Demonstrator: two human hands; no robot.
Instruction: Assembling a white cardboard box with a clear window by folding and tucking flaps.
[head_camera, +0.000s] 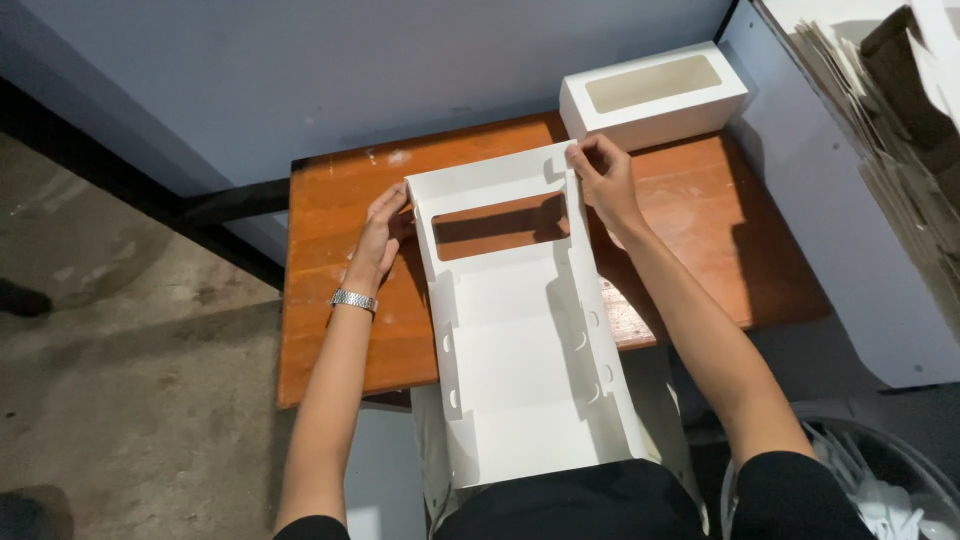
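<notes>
Right hand (603, 175) pinches the far right corner of the flat white carton blank (520, 340); left hand (380, 238), fingers loosely extended, presses its left edge. Its long axis runs away from the person across the bench (330, 300).

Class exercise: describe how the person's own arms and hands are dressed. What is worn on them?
Both forearms are bare. The left hand has a silver metal link wristwatch band at the wrist. The right hand wears nothing. Short black sleeves cover the upper arms.
</notes>
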